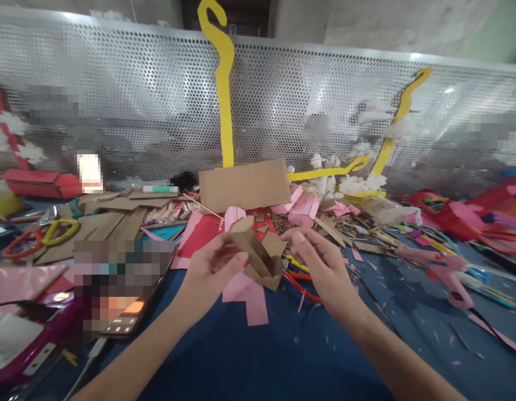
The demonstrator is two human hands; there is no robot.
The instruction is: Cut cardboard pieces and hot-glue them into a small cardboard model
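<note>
A small open box folded from brown cardboard (260, 253) is held up over the middle of the table. My left hand (214, 267) grips its left side between thumb and fingers. At the box's right flap, the thumb and fingertips of my right hand (319, 262) are pinched together on the edge; part of that contact is hidden. Beneath the box lies a pink paper cutout (256, 306) on the blue tabletop. Red-handled scissors (302, 287) lie partly covered under my right hand.
Behind stands a brown cardboard piece (245, 186) with a yellow hook-shaped strip (225, 106). A pink glue gun (439, 273) lies right. On the left are a phone (130, 312), yellow-and-red-handled scissors (59, 231) and cardboard sheets (116, 225). A perforated metal panel (157, 111) closes off the back.
</note>
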